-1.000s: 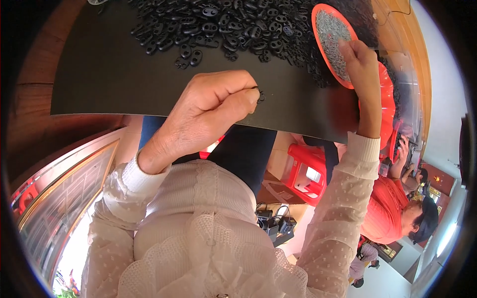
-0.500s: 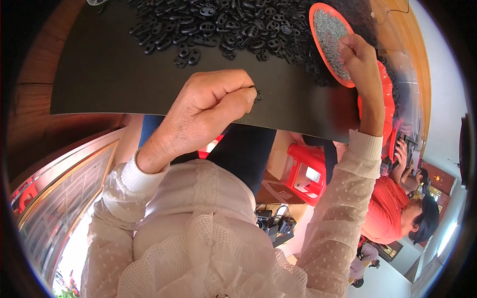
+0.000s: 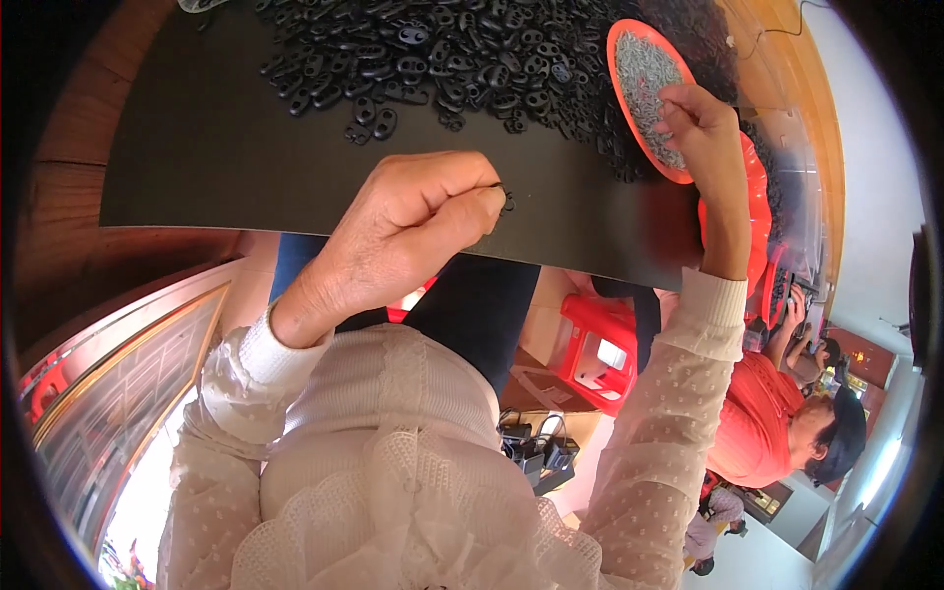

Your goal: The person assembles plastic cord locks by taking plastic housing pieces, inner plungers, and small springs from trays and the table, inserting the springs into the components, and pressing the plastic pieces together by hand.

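Thumb and bent forefinger (image 3: 476, 210) of the left hand (image 3: 403, 218) are closed on a small black piece (image 3: 507, 200), the other fingers curled in behind them; the piece is dark and thin, with a small hooked or ring-like end standing out past the thumb tip; that end points to the right, away from the palm, but the rest is hidden in the grip, so its full long axis cannot be told. It is held over the near edge of the dark table (image 3: 226, 167), in front of the person's body.

The fingers of the right hand (image 3: 708, 133) are bent together, thumb toward forefinger, over the orange dish (image 3: 673, 174); whether anything is pinched there cannot be told. The dish is filled with slender grey pieces (image 3: 644, 74), short and rod-like, lying at many angles; the dish looks oval here, its long axis slanting from upper left to lower right.

Beyond the left hand spreads a heap of black oval parts (image 3: 413, 67), many showing two round holes, their long axes turned every way; a few lie loose at its near edge. A red tray (image 3: 755, 211) with a wavy rim sits beside the right wrist; farther out are a red stool (image 3: 595, 364), black adapters (image 3: 536, 452) with cables, and another person (image 3: 757, 418) in a red top and dark cap.
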